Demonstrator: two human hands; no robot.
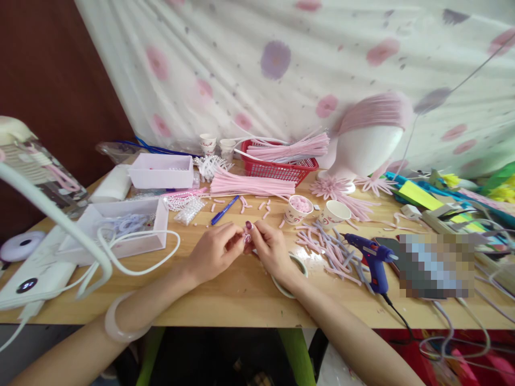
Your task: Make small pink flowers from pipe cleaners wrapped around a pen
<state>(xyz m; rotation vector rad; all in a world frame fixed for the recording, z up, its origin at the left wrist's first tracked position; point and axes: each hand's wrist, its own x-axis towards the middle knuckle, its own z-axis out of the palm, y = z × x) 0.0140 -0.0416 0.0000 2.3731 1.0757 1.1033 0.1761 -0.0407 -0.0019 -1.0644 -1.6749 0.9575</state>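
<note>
Above the near middle of the tabletop, the left hand and right hand meet, their fingertips pinching a small pinkish piece, mostly hidden. A pale ring shows partly behind the right hand; a blue pen lies just beyond the left, and a blue glue gun lies farther right beside cut fuzzy stems.
</note>
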